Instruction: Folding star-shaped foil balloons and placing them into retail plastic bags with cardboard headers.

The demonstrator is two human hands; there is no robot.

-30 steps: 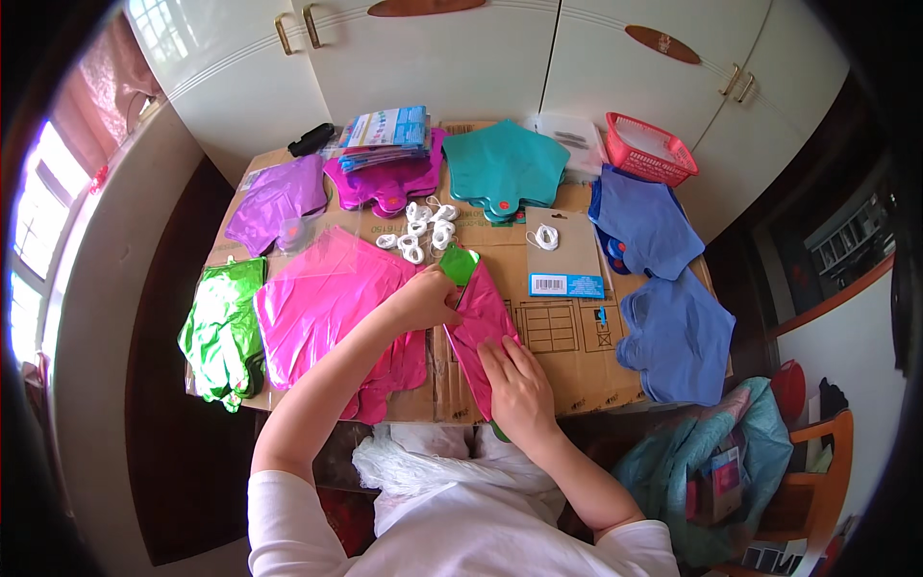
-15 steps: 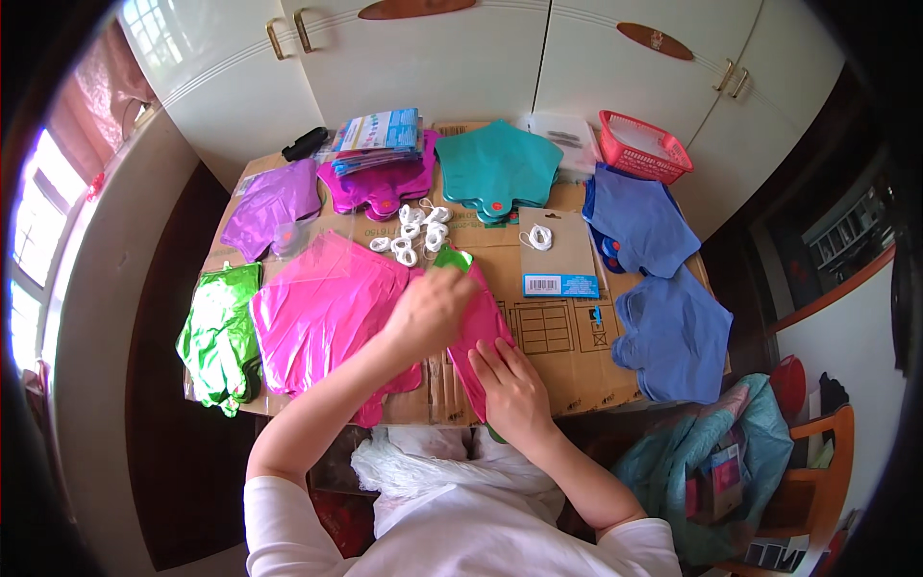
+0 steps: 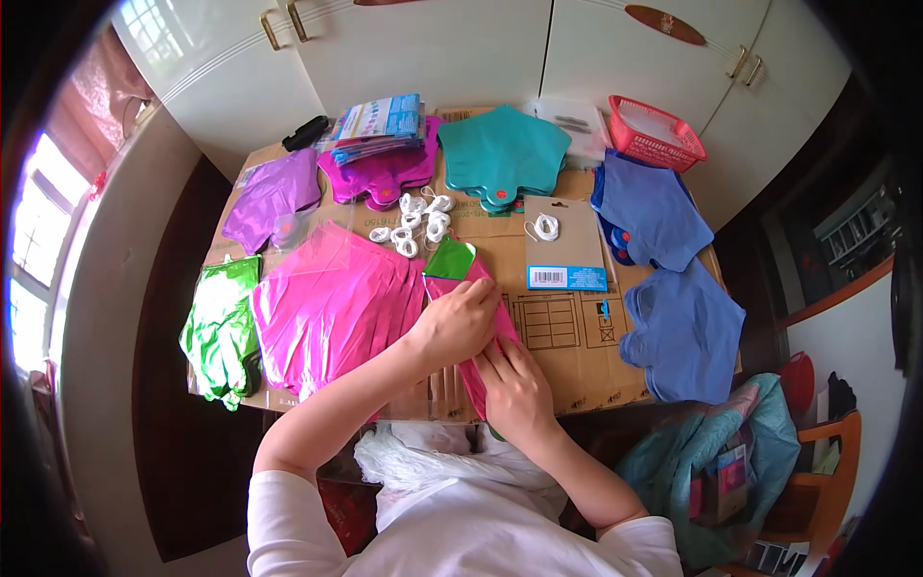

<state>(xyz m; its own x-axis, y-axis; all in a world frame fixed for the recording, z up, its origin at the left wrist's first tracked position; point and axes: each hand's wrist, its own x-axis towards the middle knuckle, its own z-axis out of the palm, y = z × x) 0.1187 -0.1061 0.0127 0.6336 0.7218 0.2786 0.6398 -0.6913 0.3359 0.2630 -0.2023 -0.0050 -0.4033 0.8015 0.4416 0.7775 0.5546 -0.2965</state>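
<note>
In front of me on the cardboard lies a folded pink foil balloon (image 3: 471, 383), a narrow strip with a green foil piece (image 3: 450, 258) showing at its far end. Closed over the strip's middle is my left hand (image 3: 457, 325), its fingers bunched on the pink foil. My right hand (image 3: 517, 389) rests flatter on the near part, fingers stretched along the foil. A stack of flat pink foil balloons (image 3: 332, 308) spreads to the left. Beyond the strip sit several white string coils (image 3: 409, 226). A brown backing card (image 3: 562, 245) lies to the right with one string coil (image 3: 546, 227) on it.
Around the cardboard-covered table (image 3: 577, 380) lie flat balloons: green (image 3: 223, 322), purple (image 3: 274, 197), magenta (image 3: 380, 188), teal (image 3: 505, 154) and blue (image 3: 685, 332). Printed packets (image 3: 380, 120) top the magenta pile. A red basket (image 3: 659, 135) stands far right; a teal bag (image 3: 663, 486) is beside a chair (image 3: 835, 462).
My left hand has come down from the strip's far end onto its middle, uncovering the green foil there. My right hand stays on the near part. The whole view has shifted slightly.
</note>
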